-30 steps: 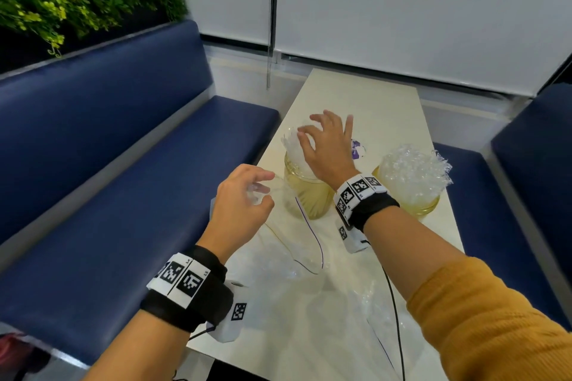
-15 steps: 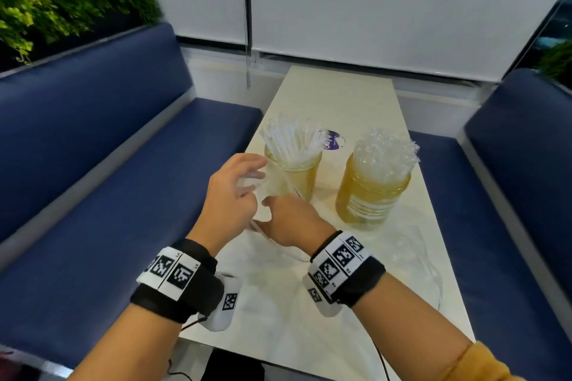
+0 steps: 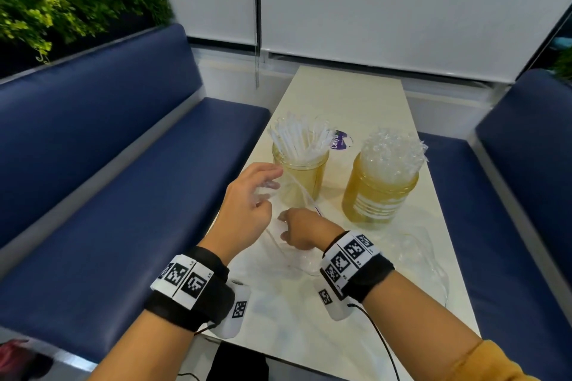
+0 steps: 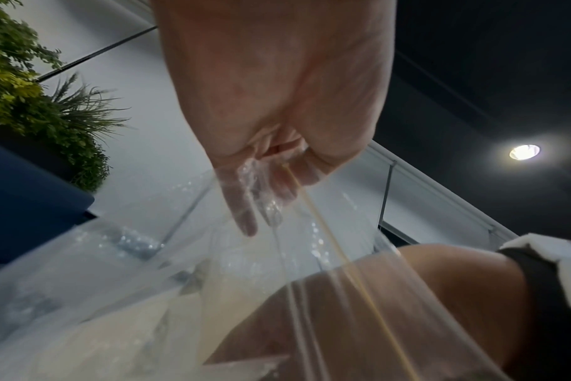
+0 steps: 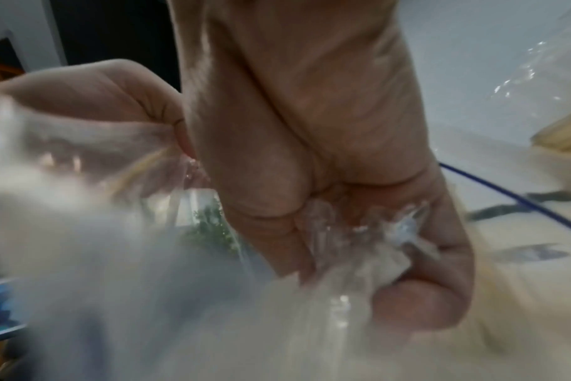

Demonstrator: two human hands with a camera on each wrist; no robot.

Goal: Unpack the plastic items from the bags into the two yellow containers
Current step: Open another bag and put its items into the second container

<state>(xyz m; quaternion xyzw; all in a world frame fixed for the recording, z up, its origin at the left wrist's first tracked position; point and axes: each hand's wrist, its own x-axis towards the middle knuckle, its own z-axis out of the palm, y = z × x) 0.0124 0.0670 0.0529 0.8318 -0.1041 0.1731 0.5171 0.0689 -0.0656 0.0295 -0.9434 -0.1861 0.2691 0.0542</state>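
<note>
**Both hands on the clear bag**

My left hand [image 3: 247,204] pinches the clear crinkly plastic bag [image 3: 291,244] by its mouth, near the desk's [image 3: 349,96] left edge. My right hand [image 3: 305,230], inside, clutches clear plastic items. Two yellow translucent jars [image 3: 379,198] stand mid-desk, full.

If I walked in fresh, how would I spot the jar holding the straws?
Find the long pale table between the two blue benches. Two yellow jars stand on it; the straw jar is the left one, beside the left hand. White sticks fan from it, while its neighbour holds crinkly clear plastic.
</note>
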